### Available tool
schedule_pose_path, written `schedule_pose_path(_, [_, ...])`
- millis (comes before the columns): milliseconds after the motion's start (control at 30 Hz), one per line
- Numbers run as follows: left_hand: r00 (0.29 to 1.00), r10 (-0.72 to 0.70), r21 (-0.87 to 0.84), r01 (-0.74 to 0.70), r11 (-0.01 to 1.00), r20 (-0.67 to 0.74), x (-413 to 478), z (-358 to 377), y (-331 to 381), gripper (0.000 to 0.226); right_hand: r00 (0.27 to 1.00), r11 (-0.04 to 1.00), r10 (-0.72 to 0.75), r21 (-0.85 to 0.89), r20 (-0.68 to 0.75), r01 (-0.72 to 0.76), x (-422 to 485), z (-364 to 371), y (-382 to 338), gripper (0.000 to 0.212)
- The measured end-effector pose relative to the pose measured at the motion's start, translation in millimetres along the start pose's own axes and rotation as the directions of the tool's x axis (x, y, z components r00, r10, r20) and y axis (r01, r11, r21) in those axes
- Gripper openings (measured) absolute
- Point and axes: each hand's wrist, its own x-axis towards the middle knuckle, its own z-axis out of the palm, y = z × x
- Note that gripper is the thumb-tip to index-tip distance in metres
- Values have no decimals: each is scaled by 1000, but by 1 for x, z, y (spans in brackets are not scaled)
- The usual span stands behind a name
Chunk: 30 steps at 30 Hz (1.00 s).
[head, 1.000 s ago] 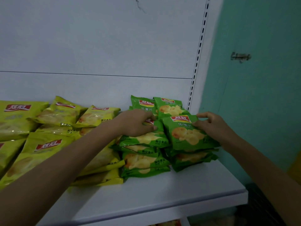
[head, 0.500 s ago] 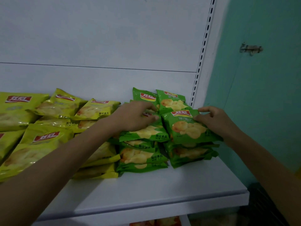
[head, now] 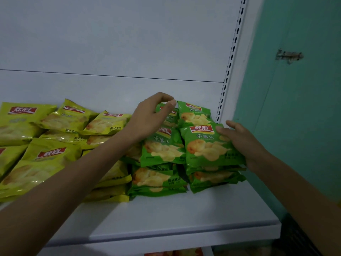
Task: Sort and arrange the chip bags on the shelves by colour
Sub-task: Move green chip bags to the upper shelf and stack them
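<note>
Your left hand [head: 147,118] pinches the top of the rear glossy green plastic chip bag [head: 168,117], right hand [head: 241,143] lies loose-fingered on the front green stack [head: 208,145] just left of the slotted white metal upright [head: 228,71]; square edges gently, don't crush

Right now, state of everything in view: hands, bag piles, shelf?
left hand, fingers curled over rear green bag top edge; grip unclear.
right hand, fingers straight, against front-right green stack side.
green bags, stacked flat, shelf's right end.
yellow bags, loosely piled, left of green.
shelf, holds both piles.
</note>
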Motion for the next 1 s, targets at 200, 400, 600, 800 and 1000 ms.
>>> schedule_pose_path(200, [977, 72, 46, -83, 996, 199, -24, -20, 6, 60, 1000, 994, -28, 104, 7, 27, 4, -7, 0, 60])
schedule_pose_path(400, [779, 141, 566, -555, 610, 611, -50, -31, 29, 94, 998, 996, -54, 75, 36, 51, 10, -4, 0, 59])
schedule_pose_path(600, [806, 123, 733, -580, 355, 579, -53, -18, 21, 87, 997, 994, -56, 98, 51, 50, 11, 3, 4, 62])
schedule_pose_path(800, [812, 223, 681, -577, 451, 540, -54, -11, 13, 66, 995, 994, -94, 48, 12, 94, 12, 2, 3, 63])
schedule_pose_path(1000, [772, 278, 534, -608, 588, 572, -51, -29, 2, 50, 996, 997, -82, -12, -21, 82, 13, -4, 4, 72])
